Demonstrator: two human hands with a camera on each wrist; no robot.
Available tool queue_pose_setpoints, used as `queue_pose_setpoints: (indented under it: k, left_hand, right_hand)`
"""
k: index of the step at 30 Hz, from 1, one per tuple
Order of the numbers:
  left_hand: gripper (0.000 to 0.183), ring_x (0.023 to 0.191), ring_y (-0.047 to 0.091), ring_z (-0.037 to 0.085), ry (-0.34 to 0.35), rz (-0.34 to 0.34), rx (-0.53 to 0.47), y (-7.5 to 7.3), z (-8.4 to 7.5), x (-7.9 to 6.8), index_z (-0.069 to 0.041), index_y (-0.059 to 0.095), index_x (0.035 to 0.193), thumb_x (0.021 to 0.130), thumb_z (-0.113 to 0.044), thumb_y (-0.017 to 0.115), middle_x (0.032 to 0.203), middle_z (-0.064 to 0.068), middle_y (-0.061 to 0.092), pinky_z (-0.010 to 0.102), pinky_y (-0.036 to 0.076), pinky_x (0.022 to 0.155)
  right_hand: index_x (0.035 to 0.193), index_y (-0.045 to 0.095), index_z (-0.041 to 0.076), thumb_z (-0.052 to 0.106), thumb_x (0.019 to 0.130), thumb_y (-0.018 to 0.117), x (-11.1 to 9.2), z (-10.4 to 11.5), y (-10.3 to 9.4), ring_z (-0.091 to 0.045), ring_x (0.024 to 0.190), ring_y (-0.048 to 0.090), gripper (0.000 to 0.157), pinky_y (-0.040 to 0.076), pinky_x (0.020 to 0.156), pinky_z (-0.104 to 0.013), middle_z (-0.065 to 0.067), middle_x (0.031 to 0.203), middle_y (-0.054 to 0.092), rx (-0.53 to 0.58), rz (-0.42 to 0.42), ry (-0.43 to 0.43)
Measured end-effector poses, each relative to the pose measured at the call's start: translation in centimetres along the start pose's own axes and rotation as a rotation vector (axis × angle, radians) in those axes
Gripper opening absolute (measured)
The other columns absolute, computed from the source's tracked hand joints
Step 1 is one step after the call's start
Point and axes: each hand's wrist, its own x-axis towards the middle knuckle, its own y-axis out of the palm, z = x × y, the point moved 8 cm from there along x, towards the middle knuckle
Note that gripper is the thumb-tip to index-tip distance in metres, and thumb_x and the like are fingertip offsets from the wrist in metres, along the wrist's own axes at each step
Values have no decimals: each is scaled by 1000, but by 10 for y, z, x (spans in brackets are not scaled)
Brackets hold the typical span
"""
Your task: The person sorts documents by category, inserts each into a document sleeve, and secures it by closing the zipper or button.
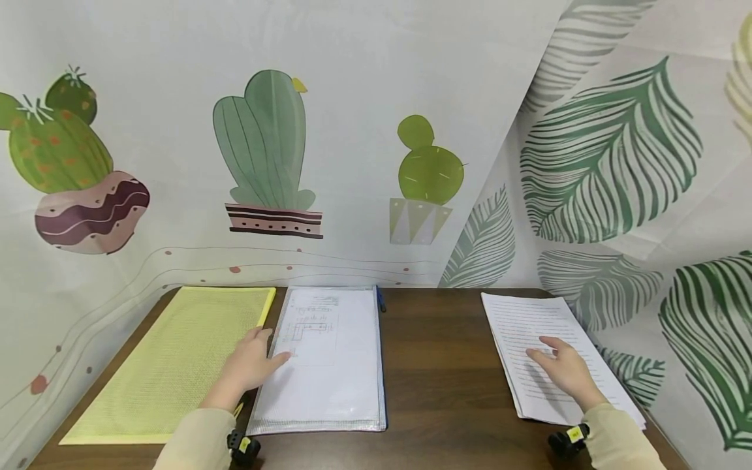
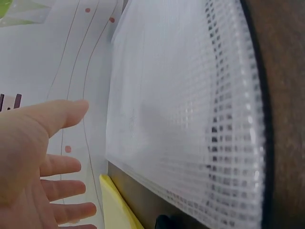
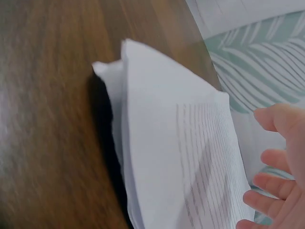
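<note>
Head view: my right hand [image 1: 566, 373], fingers parted, holding nothing, hangs above the paper stack [image 1: 519, 333]; left hand [image 1: 249, 363], fingers spread, empty, over white mesh pouch [image 1: 329, 391], farther off. Stack: worktop [image 1: 437, 372] right, long axis near-to-far.

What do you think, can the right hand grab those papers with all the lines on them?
Probably yes. The right hand seems to hover just over the papers, fingers free, and I see nothing lying on top of them or in between.
</note>
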Motion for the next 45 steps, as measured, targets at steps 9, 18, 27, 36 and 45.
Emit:
queue_pose_setpoints:
  k: [9, 18, 27, 36, 45]
  left_hand:
    - [70, 120, 40, 57, -74, 14, 22, -6, 11, -3, 17, 40, 131, 88, -34, 60, 137, 40, 34, 64, 42, 90]
    - [62, 100, 54, 50, -143, 21, 41, -8, 26, -3, 17, 45, 125, 88, -30, 59, 119, 36, 49, 58, 49, 79]
    - [44, 82, 55, 41, -198, 59, 51, -10, 37, -6, 16, 52, 115, 89, -20, 56, 98, 28, 52, 51, 49, 64]
    - [23, 65, 51, 30, -220, 89, 26, -7, 46, -10, 9, 56, 93, 88, -11, 49, 78, 18, 48, 37, 43, 49]
    - [22, 69, 48, 31, -249, 106, 9, -2, 52, -9, 11, 56, 95, 88, -7, 47, 81, 18, 47, 37, 42, 50]
  right_hand:
    - [135, 33, -17, 44, 93, 49, 1, -25, -5, -59, 121, 37, 75, 39, 95, -62, -45, 135, 31, -22, 68, 119]
    - [130, 33, -22, 42, 91, 51, -2, -47, -15, -60, 119, 34, 78, 35, 97, -63, -48, 129, 33, -91, 41, 150]
    - [131, 28, -25, 47, 88, 55, -4, -66, -13, -61, 120, 29, 88, 30, 101, -65, -48, 131, 28, -134, 103, 253]
    - [131, 24, -25, 52, 78, 65, -10, -73, -12, -62, 117, 30, 103, 30, 97, -68, -47, 132, 26, -161, 176, 316]
    - [135, 21, -21, 52, 69, 74, -7, -79, -12, -62, 116, 32, 112, 20, 94, -73, -46, 135, 24, -95, 222, 314]
